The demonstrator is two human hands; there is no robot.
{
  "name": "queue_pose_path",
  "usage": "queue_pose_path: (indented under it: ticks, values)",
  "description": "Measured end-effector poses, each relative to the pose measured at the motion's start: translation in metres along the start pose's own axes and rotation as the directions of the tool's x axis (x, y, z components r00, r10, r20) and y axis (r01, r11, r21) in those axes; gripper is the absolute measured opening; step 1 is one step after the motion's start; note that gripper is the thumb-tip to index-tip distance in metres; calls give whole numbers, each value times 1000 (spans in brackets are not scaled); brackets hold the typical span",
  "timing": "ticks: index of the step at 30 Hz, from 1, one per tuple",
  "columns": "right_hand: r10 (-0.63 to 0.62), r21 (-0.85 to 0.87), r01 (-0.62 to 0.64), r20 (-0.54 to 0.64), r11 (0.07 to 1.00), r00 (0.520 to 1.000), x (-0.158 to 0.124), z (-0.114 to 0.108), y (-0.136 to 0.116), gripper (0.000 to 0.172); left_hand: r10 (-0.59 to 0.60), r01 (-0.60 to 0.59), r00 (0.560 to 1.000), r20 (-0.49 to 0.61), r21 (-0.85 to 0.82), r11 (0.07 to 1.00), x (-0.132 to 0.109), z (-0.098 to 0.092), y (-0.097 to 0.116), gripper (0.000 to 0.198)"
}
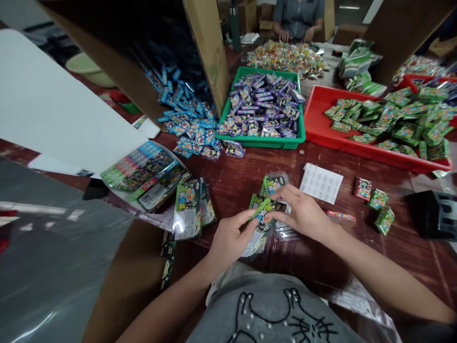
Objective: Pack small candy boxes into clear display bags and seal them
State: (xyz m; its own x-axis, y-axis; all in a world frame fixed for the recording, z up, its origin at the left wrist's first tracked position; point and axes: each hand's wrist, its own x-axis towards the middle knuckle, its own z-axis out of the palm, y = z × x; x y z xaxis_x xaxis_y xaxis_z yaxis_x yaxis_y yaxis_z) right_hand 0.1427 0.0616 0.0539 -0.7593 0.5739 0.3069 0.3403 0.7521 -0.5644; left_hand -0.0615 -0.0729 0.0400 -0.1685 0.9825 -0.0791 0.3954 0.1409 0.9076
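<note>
Both of my hands meet over a small pile of printed packets in front of my body. My left hand (pixel 233 233) pinches the left edge of a green and black packet (pixel 264 213) between thumb and fingers. On its right side, my right hand (pixel 298 209) grips the same packet, thumb below and fingers above. Beneath lie more printed packets (pixel 257 243) and some clear plastic sleeves (pixel 287 233). Farther left, two filled packets (pixel 187 209) overlap on the table. A white sticker sheet (pixel 322 183) lies just beyond my right hand.
A green tray (pixel 262 142) holds purple packs; a red tray (pixel 374 151) holds green packs. Blue packs (pixel 194 124) spill from a cardboard box. Small boxes (pixel 378 199) and a black dispenser (pixel 435 214) are at right. A person (pixel 299 19) sits across, behind wrapped candies (pixel 285 57).
</note>
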Motion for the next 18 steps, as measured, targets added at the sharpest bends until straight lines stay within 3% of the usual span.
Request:
queue_pose_path:
  ticks: [5,8,13,18]
  values:
    - [-10,-151,-14,-158,988,987,7,5,3,39,-46,37,998,-48,-159,987,14,8,0,35]
    - [-6,-70,2,-57,998,998,11,8,9,26,-45,35,997,-57,-166,986,22,10,-2,34]
    - [85,114,-90,55,989,995,20,4,19,37,6,-8,1000,-16,-142,990,28,10,-12,33]
    - [161,24,-172,245,985,956,35,-6,22,19,-80,73,996,-29,-198,978,25,15,-22,36]
